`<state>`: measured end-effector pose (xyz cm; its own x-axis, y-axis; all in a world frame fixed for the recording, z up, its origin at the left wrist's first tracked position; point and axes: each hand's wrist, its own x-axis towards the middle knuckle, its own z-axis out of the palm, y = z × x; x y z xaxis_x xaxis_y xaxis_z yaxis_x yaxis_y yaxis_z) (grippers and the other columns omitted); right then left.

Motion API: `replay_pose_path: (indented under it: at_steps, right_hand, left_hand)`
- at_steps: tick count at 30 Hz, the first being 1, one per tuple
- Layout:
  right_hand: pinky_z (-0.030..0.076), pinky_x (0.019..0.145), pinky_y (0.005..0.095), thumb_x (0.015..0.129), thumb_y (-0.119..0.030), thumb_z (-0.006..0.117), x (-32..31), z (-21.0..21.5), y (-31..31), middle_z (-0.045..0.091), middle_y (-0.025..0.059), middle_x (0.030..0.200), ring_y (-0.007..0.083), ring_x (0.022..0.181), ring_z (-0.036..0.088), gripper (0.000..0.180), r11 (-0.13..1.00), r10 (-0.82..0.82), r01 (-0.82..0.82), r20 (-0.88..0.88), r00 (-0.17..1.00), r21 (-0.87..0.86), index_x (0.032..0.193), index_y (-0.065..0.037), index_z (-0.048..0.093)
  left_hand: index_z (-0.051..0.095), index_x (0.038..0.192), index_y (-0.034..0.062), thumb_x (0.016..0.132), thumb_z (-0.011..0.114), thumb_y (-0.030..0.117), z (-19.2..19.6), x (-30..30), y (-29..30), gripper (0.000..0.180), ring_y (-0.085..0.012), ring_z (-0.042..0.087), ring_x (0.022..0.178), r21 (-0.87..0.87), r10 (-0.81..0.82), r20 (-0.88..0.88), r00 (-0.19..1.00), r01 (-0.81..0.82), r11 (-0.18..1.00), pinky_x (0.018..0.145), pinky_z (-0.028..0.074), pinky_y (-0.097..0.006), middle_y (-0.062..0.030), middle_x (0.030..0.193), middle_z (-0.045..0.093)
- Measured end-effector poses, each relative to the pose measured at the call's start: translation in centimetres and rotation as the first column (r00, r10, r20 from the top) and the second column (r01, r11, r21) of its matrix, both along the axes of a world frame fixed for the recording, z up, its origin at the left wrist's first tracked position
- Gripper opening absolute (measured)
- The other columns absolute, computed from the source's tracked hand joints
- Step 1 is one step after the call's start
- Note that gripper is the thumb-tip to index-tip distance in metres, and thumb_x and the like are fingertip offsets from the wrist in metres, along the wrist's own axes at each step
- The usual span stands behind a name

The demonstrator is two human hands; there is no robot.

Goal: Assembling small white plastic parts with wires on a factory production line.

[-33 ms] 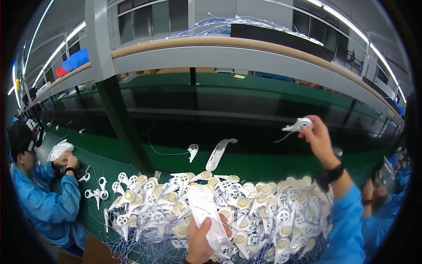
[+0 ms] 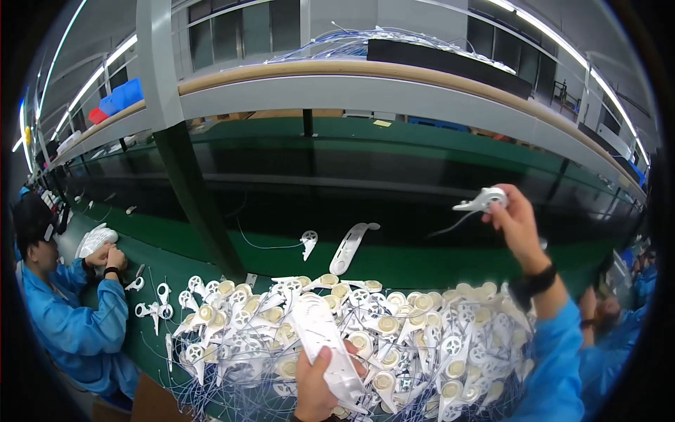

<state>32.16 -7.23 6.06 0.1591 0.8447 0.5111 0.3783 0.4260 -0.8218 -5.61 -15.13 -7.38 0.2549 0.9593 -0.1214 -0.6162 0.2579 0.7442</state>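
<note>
My left hand point(image 2: 318, 387) is closed around a long white plastic shell point(image 2: 325, 344) with a rounded top end, held tilted over the heap of parts. Up at the right, my right hand point(image 2: 517, 219) grips a small white plastic part with a round end, a pointed tip and a thin wire point(image 2: 490, 200) above the dark belt. Beneath both arms spreads a wide heap of similar white parts point(image 2: 389, 325), many with cream-coloured discs and thin wires. On the far edge lie a similar long white shell point(image 2: 349, 247) and a wheel-like white part with a wire point(image 2: 309, 240).
A dark conveyor belt point(image 2: 394, 183) runs across behind the heap. A green post point(image 2: 193, 197) stands left of centre, under a shelf point(image 2: 337, 68) bearing wires and a black box point(image 2: 446, 65). One person in blue point(image 2: 74, 302) works at the left, another point(image 2: 612, 344) at the right.
My right hand has shifted slightly right, carrying the small wired part. My left hand and the long white shell have moved a little to the left.
</note>
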Motion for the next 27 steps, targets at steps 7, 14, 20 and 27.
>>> replay_pose_path:
  at_steps: [7,14,20,27]
  right_hand:
    - [0.047,0.053,0.0188,0.093,-0.034,0.063,-2.8,4.5,-7.6,0.053,0.0117,0.095,0.0099,0.067,0.057,0.037,0.789,0.613,-0.590,-0.280,0.738,0.172,0.103,0.001,0.058]
    - [0.051,0.074,0.0264,0.084,-0.009,0.074,-10.8,2.5,-7.8,0.062,0.0080,0.101,0.0136,0.082,0.062,0.029,0.745,0.641,-0.587,0.095,0.762,-0.316,0.110,0.000,0.067]
    - [0.051,0.066,0.0234,0.081,-0.014,0.078,-15.4,0.5,-6.2,0.065,0.0060,0.082,0.0115,0.072,0.062,0.025,0.848,0.523,-0.475,0.228,0.821,-0.235,0.101,-0.001,0.071]
    - [0.053,0.070,0.0247,0.078,-0.014,0.080,-17.1,-0.5,-4.8,0.069,0.0088,0.088,0.0139,0.079,0.066,0.028,0.820,0.538,-0.483,0.123,0.834,-0.307,0.100,-0.001,0.071]
  left_hand:
    - [0.040,0.118,-0.0082,0.096,0.044,0.015,1.8,-0.8,0.2,0.032,-0.0312,0.066,0.066,0.041,0.279,0.167,0.946,-0.289,0.956,0.056,0.056,-0.040,-0.0215,0.093,0.061]
    - [0.039,0.128,-0.0046,0.092,0.051,0.000,2.9,0.0,-0.4,0.038,-0.0197,0.066,0.074,0.176,-0.034,-0.198,0.980,0.070,0.982,0.069,0.055,-0.030,-0.0160,0.101,0.065]
    - [0.037,0.133,-0.0036,0.089,0.045,-0.005,2.2,0.4,-0.6,0.045,-0.0197,0.066,0.078,0.311,-0.043,-0.345,0.938,0.158,0.937,0.071,0.055,-0.031,-0.0154,0.102,0.064]
    - [0.043,0.128,-0.0042,0.089,0.053,0.000,2.0,0.1,-0.9,0.040,-0.0128,0.062,0.086,0.291,-0.046,-0.324,0.945,0.146,0.945,0.077,0.050,-0.027,-0.0111,0.104,0.063]
